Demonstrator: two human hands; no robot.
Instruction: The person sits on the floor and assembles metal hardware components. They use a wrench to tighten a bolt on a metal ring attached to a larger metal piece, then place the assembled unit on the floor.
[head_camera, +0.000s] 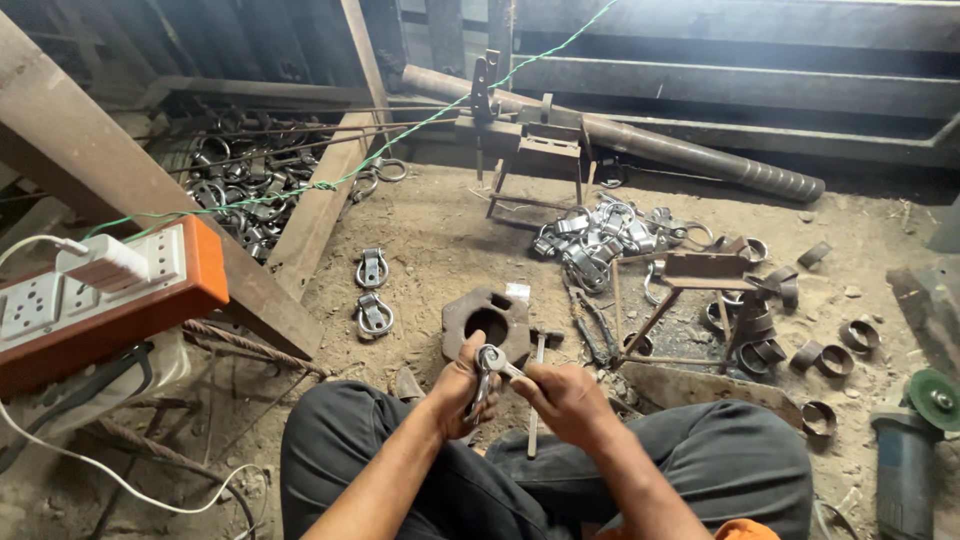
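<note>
My left hand (457, 390) grips a small shiny metal shackle (486, 368) held upright above my lap. My right hand (562, 397) holds the pin end of that same shackle, fingers curled around it. Just beyond my hands a rusty heavy iron block (487, 318) with a round hole lies on the dirt floor. A hammer (537, 385) lies beside it, its handle running under my right hand. My knees in dark trousers (330, 440) frame the bottom of the view.
Two finished shackles (372, 292) lie left of the block. A heap of shiny shackles (598, 238) sits behind, metal rings (820, 358) to the right. Pliers (594, 325), a small metal stand (690, 300), an angle grinder (915, 440) and an orange power strip (100, 290) surround me.
</note>
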